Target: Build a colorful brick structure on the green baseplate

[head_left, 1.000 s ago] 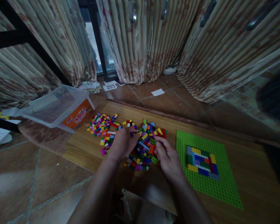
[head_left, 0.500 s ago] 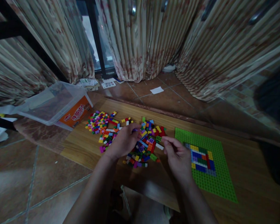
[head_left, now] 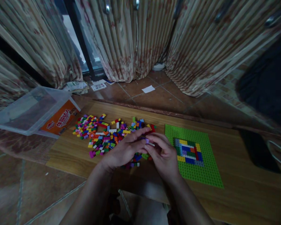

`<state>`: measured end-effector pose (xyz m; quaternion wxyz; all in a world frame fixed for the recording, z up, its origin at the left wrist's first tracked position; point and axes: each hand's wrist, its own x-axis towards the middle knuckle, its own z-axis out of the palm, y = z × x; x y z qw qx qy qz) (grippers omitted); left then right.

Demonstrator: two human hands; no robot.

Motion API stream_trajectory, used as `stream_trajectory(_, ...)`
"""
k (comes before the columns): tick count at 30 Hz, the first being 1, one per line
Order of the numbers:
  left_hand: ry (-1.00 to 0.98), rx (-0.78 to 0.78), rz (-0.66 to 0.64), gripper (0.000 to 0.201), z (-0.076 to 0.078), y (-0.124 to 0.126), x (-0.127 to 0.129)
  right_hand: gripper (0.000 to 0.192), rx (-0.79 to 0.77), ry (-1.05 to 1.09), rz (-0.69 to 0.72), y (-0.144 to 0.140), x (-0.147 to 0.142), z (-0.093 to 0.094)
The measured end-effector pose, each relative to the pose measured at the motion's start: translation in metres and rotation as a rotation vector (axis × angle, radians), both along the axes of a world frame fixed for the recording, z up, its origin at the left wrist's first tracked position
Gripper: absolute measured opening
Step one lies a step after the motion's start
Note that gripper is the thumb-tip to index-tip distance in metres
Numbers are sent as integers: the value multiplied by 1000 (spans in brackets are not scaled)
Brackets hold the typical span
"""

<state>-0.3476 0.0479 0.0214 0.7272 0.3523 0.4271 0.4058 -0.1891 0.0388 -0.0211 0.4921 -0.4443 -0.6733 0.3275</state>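
Observation:
My left hand (head_left: 125,150) and my right hand (head_left: 164,153) meet fingertip to fingertip over the right part of a heap of loose toy bricks (head_left: 105,137). Pinched in the left fingers is a small purple brick (head_left: 146,141). Just beside it, a white brick (head_left: 151,144) shows at the right fingertips; whether the two bricks are joined I cannot tell. Right of my hands lies a green baseplate (head_left: 210,168). On it sits a flat patch of built bricks (head_left: 189,151) in yellow, blue, grey, white, green and red.
Everything stands on a low wooden table (head_left: 70,159). A clear plastic bin (head_left: 35,125) with an orange label is at the left. A black flat object (head_left: 259,151) and a white cable (head_left: 278,161) lie at the right. Curtains (head_left: 121,47) hang behind, with papers (head_left: 77,86) on the floor.
My hands have come together, the right one moving left towards the left one, bringing the purple and white bricks close. The view has swung right, showing more of the black flat object.

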Motion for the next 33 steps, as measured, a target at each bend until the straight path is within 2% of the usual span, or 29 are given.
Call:
stream_trajectory(5,95,4,26,33,-4,7,2,14,46,-134,-21,-2,1,4)
stream_trajectory(10,268,119,19,19,-6,13,1,15,63,-186,-7,-2,-1,2)
stream_trajectory(16,312,176,26,18,-8,12,4,14,55,-95,-31,-3,-6,-1)
stream_trajectory(21,305,136,25,20,-7,9,6,11,60,-50,-35,-3,-5,-3)
stream_trajectory(28,322,139,52,20,-8,12,-3,12,-50,39,-49,-3,-6,-7)
stream_trajectory(33,688,301,158,16,-19,17,-19,15,-48,-54,-118,0,-8,-16)
